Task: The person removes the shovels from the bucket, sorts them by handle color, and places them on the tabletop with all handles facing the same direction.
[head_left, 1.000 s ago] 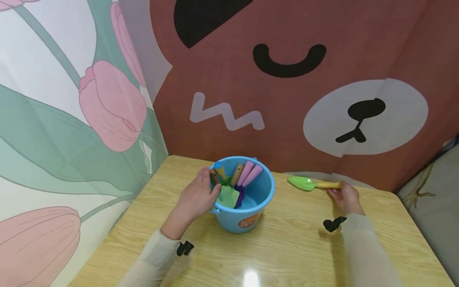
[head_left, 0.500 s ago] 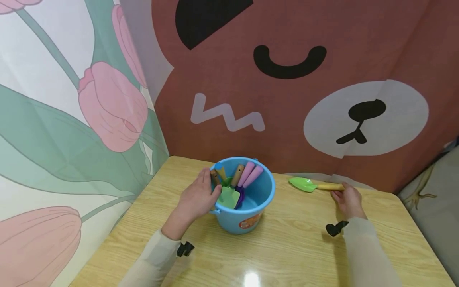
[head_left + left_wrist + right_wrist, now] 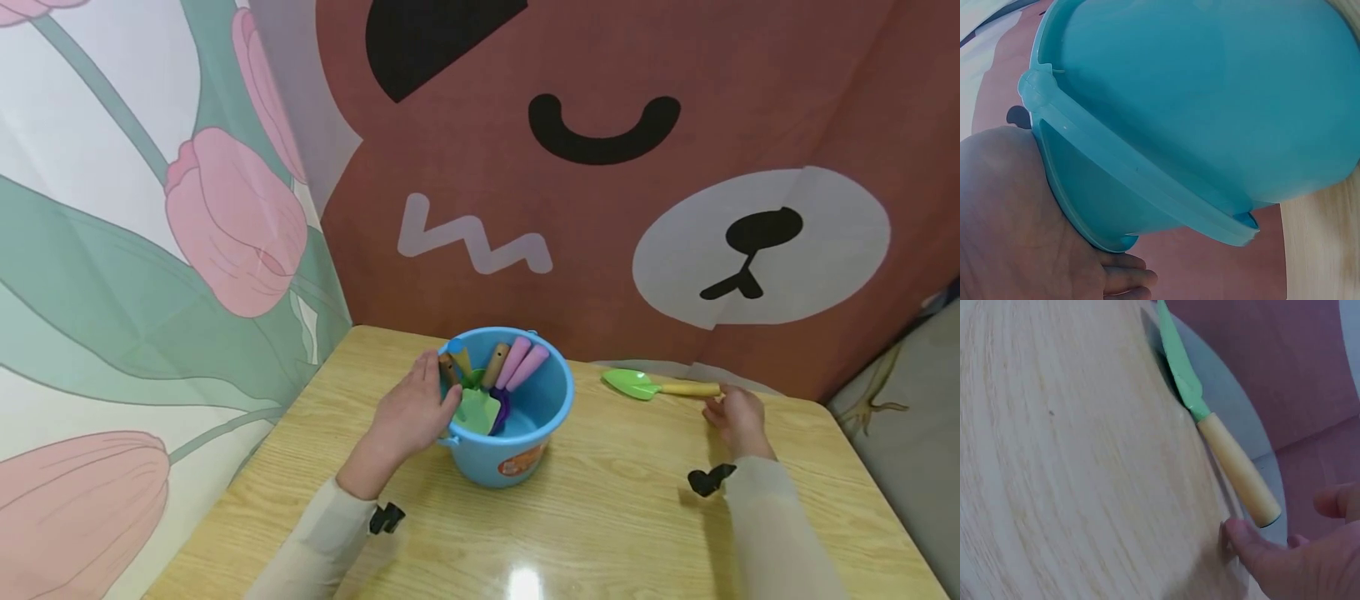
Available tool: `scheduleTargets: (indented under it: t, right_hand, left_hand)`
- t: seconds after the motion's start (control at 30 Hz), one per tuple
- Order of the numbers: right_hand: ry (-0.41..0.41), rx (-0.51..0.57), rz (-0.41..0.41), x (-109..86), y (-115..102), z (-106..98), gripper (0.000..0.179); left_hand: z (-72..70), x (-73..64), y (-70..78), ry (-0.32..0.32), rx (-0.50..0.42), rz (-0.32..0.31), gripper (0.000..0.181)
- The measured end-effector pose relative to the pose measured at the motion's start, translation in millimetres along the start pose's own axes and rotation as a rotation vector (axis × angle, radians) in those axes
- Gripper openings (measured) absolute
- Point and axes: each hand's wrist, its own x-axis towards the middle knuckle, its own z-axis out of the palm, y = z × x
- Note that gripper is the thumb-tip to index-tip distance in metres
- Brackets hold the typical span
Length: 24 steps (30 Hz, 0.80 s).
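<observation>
Before you stands a wooden bench (image 3: 600,525), with a blue bucket (image 3: 482,460) near its back edge, toward the left corner. Your left hand (image 3: 411,410) rests against the bucket's rim, fingers straight. Your right hand (image 3: 741,417), thumb and fingers apart, is just beside the handle end of a green trowel (image 3: 632,384) lying along the bench's back edge, toward the right corner. Tools with pink handles (image 3: 528,368) lean inside the bucket.
</observation>
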Motion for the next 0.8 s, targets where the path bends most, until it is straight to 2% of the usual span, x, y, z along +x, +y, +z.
scheduleTargets:
  t: [0.13,0.37,0.6,0.8]
  right_hand:
    - [0.011,0.009,0.017,-7.3,-2.8,-1.3,0.071]
    - [0.019,0.106,0.037,-20.0,-8.3,-2.4,0.070]
    - [0.024,0.115,-0.003,-27.4,-11.9,1.0,0.069]
    - [0.016,0.166,-0.046,-37.3,-15.3,3.9,0.066]
  left_hand:
    - [0.0,-0.1,-0.1,-0.007,-0.003,0.003,0.083]
    - [-0.1,0.6,-0.5,-0.011,-0.012,0.006,0.083]
    - [0.5,0.9,-1.6,-0.009,-0.013,0.010,0.083]
    - [0.8,-0.1,-1.6,-0.004,-0.015,0.014,0.083]
